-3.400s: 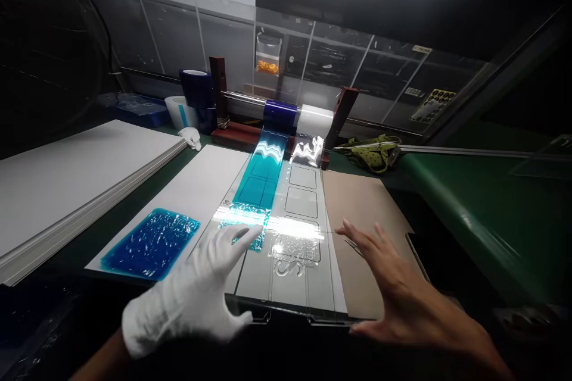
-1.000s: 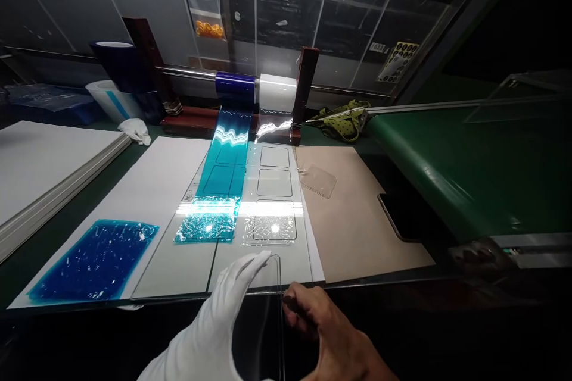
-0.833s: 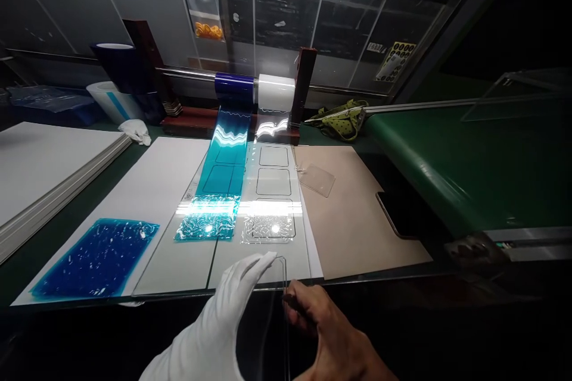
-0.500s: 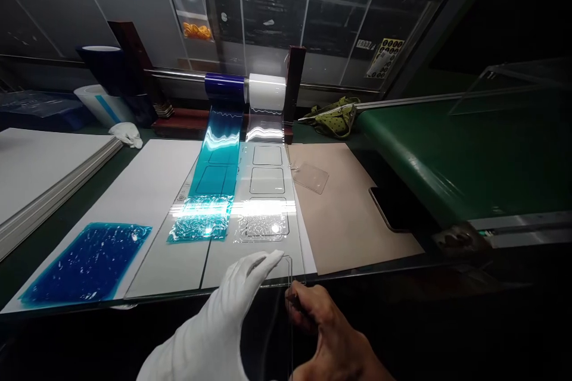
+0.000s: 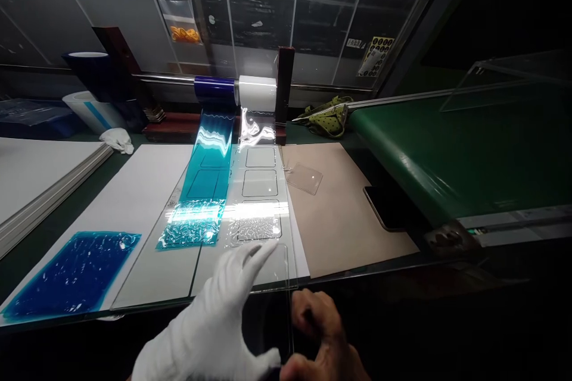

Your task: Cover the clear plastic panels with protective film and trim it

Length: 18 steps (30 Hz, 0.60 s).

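White-gloved, the left hand (image 5: 201, 327) grips a clear plate (image 5: 281, 277) — right hand (image 5: 325, 330) curled beside it, hold unclear — another plate (image 5: 305, 178) already on card (image 5: 344, 232).

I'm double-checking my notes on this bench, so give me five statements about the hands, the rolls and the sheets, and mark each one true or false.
1. The left hand has its fingers and thumb around a clear panel. True.
2. The right hand wears a white glove. False: it is bare; the left hand is the gloved one.
3. The blue roll sits to the left of the white roll in the picture. True.
4. A small clear card lies on the brown sheet. True.
5. The phone lies on the dark blue film piece. False: it is at the right edge of the brown sheet.
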### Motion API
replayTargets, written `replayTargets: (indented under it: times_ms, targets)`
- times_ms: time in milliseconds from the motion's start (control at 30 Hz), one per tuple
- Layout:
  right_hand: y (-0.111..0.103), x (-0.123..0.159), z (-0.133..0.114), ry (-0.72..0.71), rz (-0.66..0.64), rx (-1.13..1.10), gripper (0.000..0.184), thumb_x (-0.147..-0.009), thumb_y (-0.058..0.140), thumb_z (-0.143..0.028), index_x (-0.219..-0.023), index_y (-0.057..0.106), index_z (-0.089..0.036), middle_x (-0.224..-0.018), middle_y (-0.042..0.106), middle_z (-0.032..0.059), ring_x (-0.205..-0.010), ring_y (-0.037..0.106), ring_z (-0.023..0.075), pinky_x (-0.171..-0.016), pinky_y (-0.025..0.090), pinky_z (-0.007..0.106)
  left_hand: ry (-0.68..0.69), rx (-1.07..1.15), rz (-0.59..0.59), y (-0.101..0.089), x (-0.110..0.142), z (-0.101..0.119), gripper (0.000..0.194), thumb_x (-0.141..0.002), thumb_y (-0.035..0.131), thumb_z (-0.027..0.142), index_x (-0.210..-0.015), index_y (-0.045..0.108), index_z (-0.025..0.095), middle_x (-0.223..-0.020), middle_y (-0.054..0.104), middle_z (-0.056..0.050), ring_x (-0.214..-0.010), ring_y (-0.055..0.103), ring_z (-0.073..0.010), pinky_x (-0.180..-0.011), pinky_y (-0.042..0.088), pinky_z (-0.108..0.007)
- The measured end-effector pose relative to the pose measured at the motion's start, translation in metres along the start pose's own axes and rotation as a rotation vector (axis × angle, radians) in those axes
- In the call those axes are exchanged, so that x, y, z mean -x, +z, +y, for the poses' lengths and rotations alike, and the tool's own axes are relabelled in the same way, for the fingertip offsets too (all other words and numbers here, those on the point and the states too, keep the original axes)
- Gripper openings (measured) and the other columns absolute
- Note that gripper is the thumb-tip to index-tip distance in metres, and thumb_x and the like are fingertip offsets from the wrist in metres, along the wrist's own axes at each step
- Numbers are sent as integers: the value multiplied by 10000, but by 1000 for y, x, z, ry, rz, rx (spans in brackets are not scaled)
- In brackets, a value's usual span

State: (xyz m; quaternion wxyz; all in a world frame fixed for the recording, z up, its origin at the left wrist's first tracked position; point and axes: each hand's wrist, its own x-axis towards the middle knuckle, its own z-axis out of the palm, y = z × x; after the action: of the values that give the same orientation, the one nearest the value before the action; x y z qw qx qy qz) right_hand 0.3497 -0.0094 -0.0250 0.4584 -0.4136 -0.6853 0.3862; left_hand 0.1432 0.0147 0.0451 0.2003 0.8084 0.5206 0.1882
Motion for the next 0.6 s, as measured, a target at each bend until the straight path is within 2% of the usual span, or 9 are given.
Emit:
replayTargets:
  times_ms: [100, 200, 267, 333, 400, 467, 533, 600]
  targets:
    - [-11, -13, 1, -125, 115, 61, 397, -830, 598, -551, -729, 382, -233, -643, 363, -43, -554, 393, 105, -489, 362, 217, -58, -154, 140, -1, -4, 1, 1052, -582, 670, 370, -1481, 130, 281, -1354, 364, -128, -1213, 395, -355, -923, 483, -543]
    - [-36, -44, 11, -128, 71, 257, 340, -893, 545, -426, -701, 346, -228, -598, 335, -60, -507, 377, 93, -485, 328, 219, -49, -200, 199, 1, -5, -2, 1055, -576, 692, 375, -1480, 160, 262, -1332, 378, -132, -1195, 398, -336, -965, 437, -563]
    - [-55, -69, 29, -77, 23, 476, 266, -898, 542, -393, -749, 402, -223, -625, 416, -50, -522, 433, 102, -511, 359, 231, -61, -189, 235, 3, -3, -8, 1062, -576, 705, 367, -1482, 159, 267, -1350, 377, -132, -1232, 377, -344, -1023, 359, -602]
    - [-70, -90, 54, -18, -37, 720, 214, -901, 531, -398, -816, 470, -211, -711, 535, -7, -608, 534, 145, -560, 413, 265, -155, -36, 244, 7, 3, -18, 1094, -584, 729, 384, -1488, 121, 293, -1418, 336, -129, -1299, 324, -370, -1063, 277, -638]
    - [-81, -104, 76, 14, -111, 881, 192, -908, 506, -385, -876, 527, -197, -816, 614, 40, -713, 608, 198, -593, 461, 304, -271, 412, 155, 12, 11, -31, 1087, -622, 729, 458, -1492, 97, 305, -1481, 284, -130, -1349, 283, -383, -1078, 255, -638]
    - [-83, -111, 86, -6, -150, 940, 225, -908, 500, -375, -995, 564, -177, -954, 657, 90, -857, 646, 247, -660, 515, 353, -316, 1109, 23, 17, 18, -43, 973, -720, 610, 617, -1496, 144, 261, -1521, 248, -136, -1385, 254, -366, -1107, 243, -600]
    - [-78, -111, 77, -89, -139, 933, 374, -895, 525, -405, -1172, 534, -153, -1114, 648, 137, -1026, 625, 285, -792, 535, 417, -225, 1792, -91, 23, 22, -51, 951, -754, 434, 761, -1479, 246, 174, -1527, 259, -148, -1412, 212, -348, -1137, 208, -559]
    - [-66, -109, 50, -204, -139, 887, 567, -864, 571, -459, -1316, 448, -141, -1252, 596, 163, -1163, 561, 303, -928, 497, 468, -104, 2207, -164, 30, 20, -54, 996, -748, 358, 807, -1446, 318, 97, -1524, 261, -160, -1427, 161, -340, -1152, 149, -551]
